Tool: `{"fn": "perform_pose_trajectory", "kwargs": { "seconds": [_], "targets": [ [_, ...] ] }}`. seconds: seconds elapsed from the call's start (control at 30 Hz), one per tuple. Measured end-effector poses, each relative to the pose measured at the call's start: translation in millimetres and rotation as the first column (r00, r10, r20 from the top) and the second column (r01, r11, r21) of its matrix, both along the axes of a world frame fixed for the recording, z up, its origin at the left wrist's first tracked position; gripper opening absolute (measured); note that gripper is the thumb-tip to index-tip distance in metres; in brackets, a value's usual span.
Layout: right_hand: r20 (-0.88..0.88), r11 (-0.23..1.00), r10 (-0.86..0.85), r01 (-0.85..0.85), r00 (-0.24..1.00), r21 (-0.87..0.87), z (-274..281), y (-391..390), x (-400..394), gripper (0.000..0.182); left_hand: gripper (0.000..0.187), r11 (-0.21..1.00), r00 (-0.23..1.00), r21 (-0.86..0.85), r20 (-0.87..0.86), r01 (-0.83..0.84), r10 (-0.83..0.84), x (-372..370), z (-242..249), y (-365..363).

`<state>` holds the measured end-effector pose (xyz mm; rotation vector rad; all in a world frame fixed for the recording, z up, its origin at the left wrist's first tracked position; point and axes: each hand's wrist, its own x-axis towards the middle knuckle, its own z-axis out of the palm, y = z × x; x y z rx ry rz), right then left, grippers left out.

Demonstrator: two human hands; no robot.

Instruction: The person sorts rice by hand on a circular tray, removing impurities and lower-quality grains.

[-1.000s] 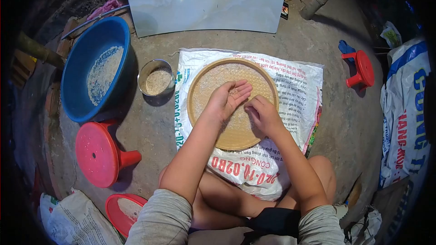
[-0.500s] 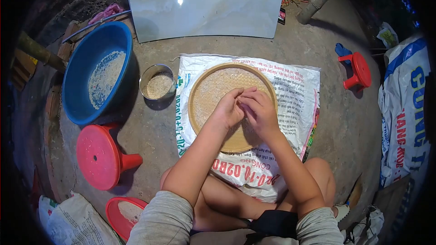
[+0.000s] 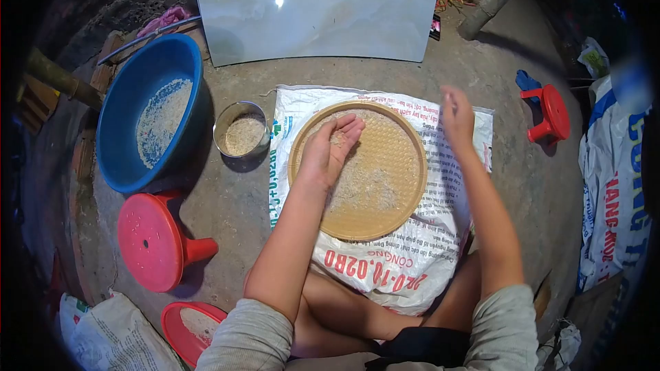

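Observation:
A round woven winnowing tray (image 3: pixel 344 229) lies on a white printed sack (image 3: pixel 371 268), with pale rice grains (image 3: pixel 364 189) scattered across its weave. Above the tray's left half, my left hand (image 3: pixel 331 148) is cupped palm up, a small heap of grains held in the palm. My right hand (image 3: pixel 457 124) is past the tray's right rim, over the sack, its fingers smeared by motion.
Left of the sack stand a metal pot (image 3: pixel 240 151) of grain and a large blue basin (image 3: pixel 113 158) with pale grain inside. Red stools (image 3: pixel 148 244) flank the area, one further right. A red bowl (image 3: pixel 179 343) sits near my left elbow. A glossy panel (image 3: pixel 316 14) is ahead.
My hands were together over the tray. The right hand has swung away to the right, past the rim; the left has shifted slightly left and turned palm up, showing the grains.

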<state>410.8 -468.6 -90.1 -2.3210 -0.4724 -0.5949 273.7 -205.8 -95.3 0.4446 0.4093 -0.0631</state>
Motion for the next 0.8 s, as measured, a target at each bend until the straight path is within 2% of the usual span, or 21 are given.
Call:
{"fn": "perform_pose_trajectory", "kwargs": {
  "seconds": [0.1, 0.17, 0.2, 0.23, 0.27, 0.3, 0.37, 0.43, 0.47, 0.6, 0.73, 0.8],
  "targets": [
    [0.002, 0.990, -0.091, 0.090, 0.996, -0.106, -32, -22, 106, 0.024, 0.036, 0.998, 0.999, 0.061, 0.011, -0.035, 0.034, 4, 0, 10],
    [-0.068, 0.965, -0.194, 0.177, 0.979, -0.194, -60, -38, 180, 0.030, 0.036, 0.994, 0.993, 0.025, 0.041, -0.109, 0.108, 11, -1, 16],
    [-0.077, 0.967, -0.187, 0.170, 0.979, -0.191, -66, -40, 204, 0.030, 0.037, 0.984, 0.985, 0.055, 0.030, -0.172, 0.170, 14, 2, 17],
    [-0.124, 0.949, -0.230, 0.194, 0.965, -0.249, -68, -39, 224, 0.036, 0.037, 0.982, 0.984, 0.060, 0.023, -0.179, 0.178, 18, 2, 20],
    [-0.167, 0.927, -0.271, 0.210, 0.948, -0.309, -71, -38, 245, 0.044, 0.038, 0.991, 0.989, -0.005, 0.060, -0.137, 0.137, 20, -1, 24],
    [-0.176, 0.930, -0.260, 0.197, 0.949, -0.310, -77, -40, 266, 0.044, 0.039, 0.993, 0.990, -0.070, 0.099, -0.093, 0.100, 21, -5, 27],
    [-0.135, 0.879, -0.210, 0.127, 0.968, -0.459, -92, -43, 297, 0.063, 0.039, 0.994, 0.994, -0.075, 0.070, -0.082, 0.088, 23, -12, 27],
    [-0.214, 0.869, -0.255, 0.126, 0.943, -0.478, -85, -36, 306, 0.069, 0.038, 0.995, 1.000, 0.103, 0.023, 0.006, -0.008, 27, -12, 22],
    [-0.271, 0.857, -0.300, 0.133, 0.915, -0.497, -79, -34, 308, 0.075, 0.036, 0.993, 1.000, 0.120, 0.005, 0.024, -0.024, 30, -9, 20],
    [-0.325, 0.771, -0.327, 0.052, 0.887, -0.634, -76, -32, 323, 0.076, 0.035, 0.998, 0.994, 0.014, -0.088, -0.057, 0.058, 39, -19, 19],
    [-0.366, 0.770, -0.351, 0.043, 0.862, -0.636, -73, -30, 322, 0.076, 0.035, 0.993, 0.993, -0.072, -0.080, -0.096, 0.090, 36, -25, 20],
    [-0.258, 0.817, -0.273, 0.082, 0.927, -0.570, -70, -28, 309, 0.077, 0.035, 0.992, 0.992, -0.065, -0.075, -0.110, 0.105, 36, -23, 18]
  ]
}}
